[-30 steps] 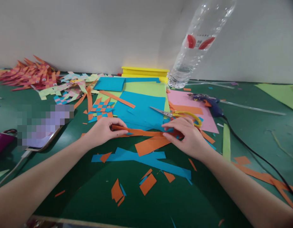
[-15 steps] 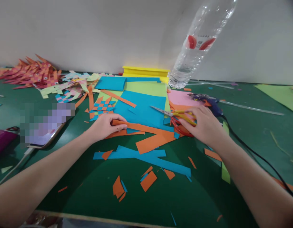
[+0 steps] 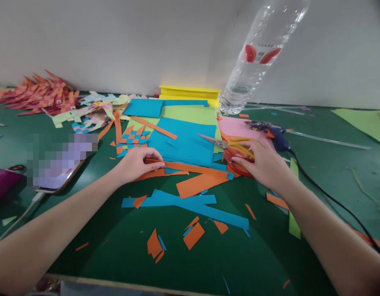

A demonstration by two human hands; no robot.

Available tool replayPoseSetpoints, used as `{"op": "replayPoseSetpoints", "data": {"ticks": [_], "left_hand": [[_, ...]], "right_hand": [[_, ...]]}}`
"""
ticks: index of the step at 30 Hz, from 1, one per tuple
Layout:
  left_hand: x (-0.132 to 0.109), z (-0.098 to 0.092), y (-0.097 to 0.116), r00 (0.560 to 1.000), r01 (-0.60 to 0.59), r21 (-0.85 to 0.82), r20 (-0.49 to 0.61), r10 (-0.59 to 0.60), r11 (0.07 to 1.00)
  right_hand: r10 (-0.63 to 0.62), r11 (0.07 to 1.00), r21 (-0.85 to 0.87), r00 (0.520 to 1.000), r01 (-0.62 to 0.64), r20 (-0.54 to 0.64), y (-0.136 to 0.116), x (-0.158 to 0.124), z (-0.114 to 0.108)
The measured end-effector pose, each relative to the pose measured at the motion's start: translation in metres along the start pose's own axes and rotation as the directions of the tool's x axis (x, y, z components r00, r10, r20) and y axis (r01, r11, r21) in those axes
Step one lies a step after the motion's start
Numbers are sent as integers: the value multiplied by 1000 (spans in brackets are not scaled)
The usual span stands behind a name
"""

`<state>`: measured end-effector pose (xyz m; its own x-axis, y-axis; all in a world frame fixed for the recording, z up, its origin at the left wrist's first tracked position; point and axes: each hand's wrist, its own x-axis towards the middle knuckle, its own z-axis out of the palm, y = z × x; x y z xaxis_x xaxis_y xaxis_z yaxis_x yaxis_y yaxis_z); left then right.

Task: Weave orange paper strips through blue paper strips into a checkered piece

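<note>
Just nearer the person than the blue sheet (image 3: 193, 137), the left hand's (image 3: 135, 165) fingers pinch the orange strip (image 3: 193, 167) (likely light, bendy, easily creased; best held by its end), while the right hand's (image 3: 268, 161) fingers grip the scissors (image 3: 221, 144) beside that sheet.

Green tbl (image 3: 116, 259) has woven pcs (image 3: 46, 96) & bottle (image 3: 258, 57) nr far edge, phone (image 3: 65, 164) at L, orange scraps (image 3: 194, 236) nr front edge.

A craft workspace, shown by the green bench (image 3: 116, 255) with scissors (image 3: 220, 143) and blue paper (image 3: 190, 137) before the bottle (image 3: 258, 57), a glue gun (image 3: 279, 136) to its right, woven paper pieces (image 3: 56, 97) far left of it.
</note>
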<state>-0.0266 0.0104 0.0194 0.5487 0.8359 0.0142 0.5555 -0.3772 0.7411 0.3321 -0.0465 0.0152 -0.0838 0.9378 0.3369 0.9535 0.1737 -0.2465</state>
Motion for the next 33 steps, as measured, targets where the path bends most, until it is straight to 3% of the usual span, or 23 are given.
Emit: {"op": "replayPoseSetpoints", "data": {"ticks": [6,10,17,25,33], "left_hand": [[0,2,-2,998,58,-67,1,-58,996],[1,3,-1,999,45,-82,-1,-45,996],[0,6,0,1000,-6,-65,-24,5,998],[-2,9,1,998,-39,-39,-55,36,998],[-6,13,8,994,-88,-65,-69,83,994]], "right_hand": [[120,990,83,986,-110,-120,-11,1,-6],[140,979,163,984,-121,-110,-16,0,-7],[-84,984,158,996,85,-18,-40,-7,-10],[-259,964,90,957,249,131,-61,-20,-15],[-269,962,95,946,256,181,-60,-20,-12]]}}
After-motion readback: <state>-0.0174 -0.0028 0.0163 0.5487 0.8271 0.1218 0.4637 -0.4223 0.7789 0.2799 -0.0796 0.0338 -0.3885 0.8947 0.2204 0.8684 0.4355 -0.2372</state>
